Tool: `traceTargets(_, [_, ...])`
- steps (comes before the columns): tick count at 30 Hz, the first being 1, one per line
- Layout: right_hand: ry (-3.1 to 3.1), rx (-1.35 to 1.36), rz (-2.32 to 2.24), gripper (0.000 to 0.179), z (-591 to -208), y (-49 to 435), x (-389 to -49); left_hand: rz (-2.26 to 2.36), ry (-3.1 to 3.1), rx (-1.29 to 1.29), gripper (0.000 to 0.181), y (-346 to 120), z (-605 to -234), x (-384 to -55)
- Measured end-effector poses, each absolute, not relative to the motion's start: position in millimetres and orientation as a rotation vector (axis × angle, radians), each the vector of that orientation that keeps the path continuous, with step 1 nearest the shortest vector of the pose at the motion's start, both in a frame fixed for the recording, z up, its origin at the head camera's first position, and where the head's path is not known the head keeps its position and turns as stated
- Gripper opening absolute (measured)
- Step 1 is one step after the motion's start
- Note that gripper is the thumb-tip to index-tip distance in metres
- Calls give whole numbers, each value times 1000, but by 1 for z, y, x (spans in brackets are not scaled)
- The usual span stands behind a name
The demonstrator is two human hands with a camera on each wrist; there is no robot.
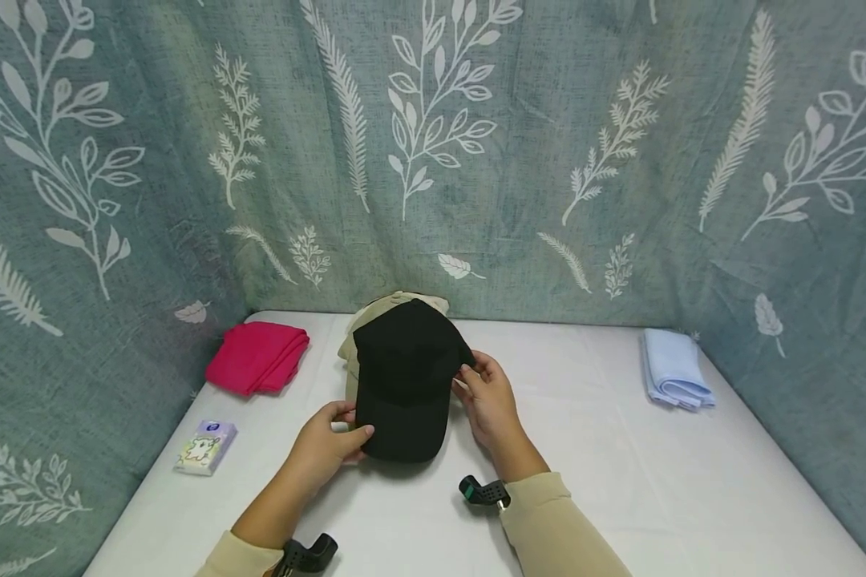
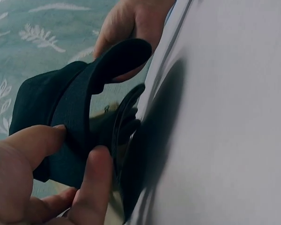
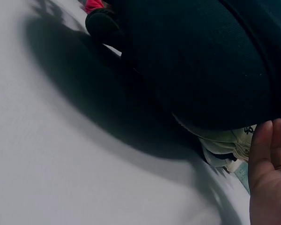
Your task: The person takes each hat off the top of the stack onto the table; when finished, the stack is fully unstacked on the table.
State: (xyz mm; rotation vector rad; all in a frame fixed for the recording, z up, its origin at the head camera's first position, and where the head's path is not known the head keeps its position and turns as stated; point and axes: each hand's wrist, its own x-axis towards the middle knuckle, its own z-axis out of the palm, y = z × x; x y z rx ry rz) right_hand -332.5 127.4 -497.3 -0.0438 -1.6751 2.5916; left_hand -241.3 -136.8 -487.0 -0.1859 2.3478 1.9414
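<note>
Both hands hold a black cap [image 1: 406,361] above the white table, its brim pointing toward me. On its left edge, the left hand [image 1: 322,445] pinches the cap, thumb on the outside; the left wrist view shows this hand [image 2: 42,173] with the thumb against the black fabric. The right hand [image 1: 489,401] grips the opposite side near the back, and its fingertips meet the cap's edge in the right wrist view. Directly behind the black cap is a beige cap [image 1: 351,349], mostly hidden by it. A beige part [image 3: 220,143] also shows below the black crown in the right wrist view.
A folded red cloth [image 1: 258,357] lies at the back left, with a small purple and yellow tissue pack [image 1: 206,448] nearer me. At the right back sits a folded light blue cloth [image 1: 674,369]. Leaf-patterned green curtains [image 1: 520,160] enclose the white table [image 1: 584,449].
</note>
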Motion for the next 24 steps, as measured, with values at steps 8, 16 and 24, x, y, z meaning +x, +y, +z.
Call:
traceTargets(8, [-1631,-42,2611,26,-498,142,-329,1931,2404,-95,60,-121,-485,-235])
traceTargets(16, [-1609,-31,2621,25,-495,158,-323,1879,2421,-5,60,-111,-483,-234])
traceTargets(24, [-1560,-41,2621,21,-493,170,-320,1904,2431,69,58,-97,-479,-233])
